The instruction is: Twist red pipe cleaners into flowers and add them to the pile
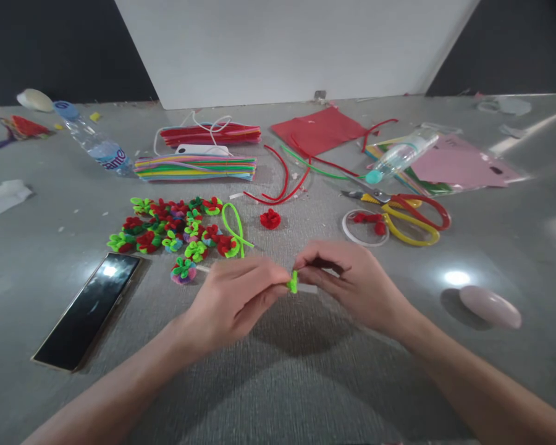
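Between my two hands is a small bright green piece of pipe cleaner (293, 282), bent into a compact shape. My left hand (241, 293) pinches it from the left with thumb and fingertips. From the right, my right hand (347, 281) has its thumb and fingers closed at the same piece. A red pipe-cleaner flower (270, 218) rests on the table beyond my hands. Left of it lies a cluster of red and green pipe-cleaner pieces (171, 225), beside a looped green pipe cleaner (233, 225). A whitish strip (308, 288) shows just under my right fingers.
Scissors (398, 210) and a tape roll (344, 230) lie right, near a small clear bottle (403, 154). Pipe-cleaner bundles (197, 168), red sheet (319, 130) and water bottle (92, 139) are farther back. A phone (88, 312) lies left, a pink oval object (491, 306) right.
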A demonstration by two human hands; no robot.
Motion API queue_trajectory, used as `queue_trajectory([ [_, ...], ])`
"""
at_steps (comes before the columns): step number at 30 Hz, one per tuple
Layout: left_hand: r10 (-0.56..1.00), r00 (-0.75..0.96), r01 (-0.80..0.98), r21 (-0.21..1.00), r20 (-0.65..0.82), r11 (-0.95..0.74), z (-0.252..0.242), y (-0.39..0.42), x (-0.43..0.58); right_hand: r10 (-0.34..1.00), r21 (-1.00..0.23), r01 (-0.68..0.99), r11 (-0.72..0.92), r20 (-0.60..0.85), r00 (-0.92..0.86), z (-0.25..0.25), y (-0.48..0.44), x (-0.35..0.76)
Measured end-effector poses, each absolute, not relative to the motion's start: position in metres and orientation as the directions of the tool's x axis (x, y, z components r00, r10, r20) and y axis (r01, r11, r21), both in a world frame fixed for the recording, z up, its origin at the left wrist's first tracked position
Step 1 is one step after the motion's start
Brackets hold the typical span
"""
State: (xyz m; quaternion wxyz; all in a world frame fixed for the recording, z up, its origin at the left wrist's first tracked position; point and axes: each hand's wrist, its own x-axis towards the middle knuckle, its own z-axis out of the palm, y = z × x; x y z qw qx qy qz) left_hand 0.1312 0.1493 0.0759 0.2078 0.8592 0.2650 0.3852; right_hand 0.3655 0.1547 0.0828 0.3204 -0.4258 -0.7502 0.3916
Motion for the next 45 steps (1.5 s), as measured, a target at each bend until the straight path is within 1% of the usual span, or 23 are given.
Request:
queue_trajectory([
  [3,0.554,0.689,0.342,0.464,0.467,-0.817,0.069,0.155,0.131,0.852,-0.774,0.462,0.432,0.182,-0.491,0.088,0.157,0.372],
  [5,0.556,0.739,0.409,0.402,0.381,-0.819,0.064,0.157,0.132,0.825,-0.695,0.517,0.499,0.200,-0.528,0.088,0.155,0.374],
  [7,0.602,0.729,0.495,0.356,0.327,-0.793,0.060,0.157,0.134,0.819,-0.608,0.589,0.532,0.195,-0.539,0.086,0.152,0.372],
  [10,0.689,0.666,0.607,0.330,0.286,-0.723,0.056,0.156,0.137,0.834,-0.504,0.677,0.537,0.197,-0.515,0.080,0.148,0.367],
  [12,0.735,0.624,0.659,0.328,0.267,-0.678,0.054,0.155,0.138,0.840,-0.472,0.700,0.537,0.218,-0.497,0.077,0.144,0.363],
  [14,0.769,0.586,0.695,0.330,0.254,-0.639,0.053,0.154,0.139,0.847,-0.470,0.707,0.529,0.243,-0.473,0.075,0.141,0.360],
  [17,0.809,0.530,0.714,0.379,0.256,-0.588,0.052,0.153,0.138,0.862,-0.526,0.683,0.506,0.285,-0.419,0.073,0.138,0.356],
  [19,0.825,0.496,0.699,0.438,0.272,-0.565,0.054,0.152,0.137,0.874,-0.603,0.634,0.484,0.308,-0.375,0.072,0.137,0.354],
  [21,0.828,0.471,0.665,0.495,0.305,-0.560,0.057,0.151,0.136,0.896,-0.709,0.552,0.439,0.302,-0.325,0.072,0.137,0.353],
  [24,0.820,0.449,0.600,0.561,0.355,-0.571,0.063,0.149,0.135,0.944,-0.887,0.367,0.281,0.186,-0.273,0.074,0.140,0.352],
  [26,0.811,0.441,0.552,0.596,0.384,-0.583,0.066,0.148,0.135,0.961,-0.963,0.224,0.147,0.086,-0.263,0.075,0.142,0.351],
  [29,0.784,0.451,0.487,0.619,0.426,-0.616,0.068,0.146,0.134,0.953,-0.998,0.069,-0.007,-0.027,-0.302,0.075,0.145,0.350],
  [31,0.749,0.481,0.448,0.607,0.456,-0.656,0.068,0.146,0.134,0.927,-0.996,0.045,-0.078,-0.089,-0.364,0.075,0.148,0.352],
  [34,0.669,0.545,0.399,0.545,0.506,-0.737,0.067,0.147,0.132,0.884,-0.989,0.112,-0.096,-0.136,-0.447,0.079,0.153,0.360],
  [37,0.553,0.647,0.387,0.399,0.525,-0.831,0.067,0.150,0.131,0.865,-0.962,0.273,0.020,-0.121,-0.487,0.084,0.158,0.370],
  [39,0.488,0.728,0.415,0.256,0.482,-0.873,0.069,0.153,0.130,0.868,-0.908,0.400,0.123,-0.097,-0.487,0.087,0.160,0.375],
  [42,0.457,0.800,0.473,0.059,0.388,-0.879,0.074,0.156,0.129,0.879,-0.811,0.532,0.244,-0.047,-0.474,0.089,0.158,0.376],
  [45,0.451,0.818,0.499,-0.050,0.357,-0.865,0.076,0.157,0.129,0.884,-0.735,0.587,0.340,0.036,-0.467,0.086,0.154,0.369],
])
